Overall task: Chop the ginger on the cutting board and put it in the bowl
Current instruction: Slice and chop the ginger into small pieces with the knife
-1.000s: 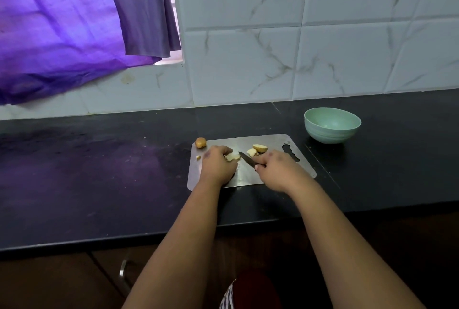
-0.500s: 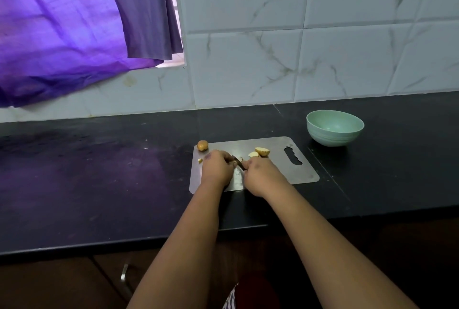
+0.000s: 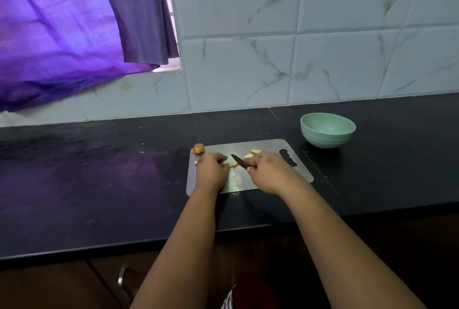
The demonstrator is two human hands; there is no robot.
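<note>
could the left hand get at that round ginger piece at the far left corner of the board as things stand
Probably yes. The round ginger piece lies just beyond the left hand with nothing between them, but that hand is holding the ginger being cut, so it would have to let go first.

The cutting board lies on the counter, the bowl behind its right corner.

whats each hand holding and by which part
The right hand grips the knife by its handle. The left hand pins a ginger piece on the cutting board.
</note>
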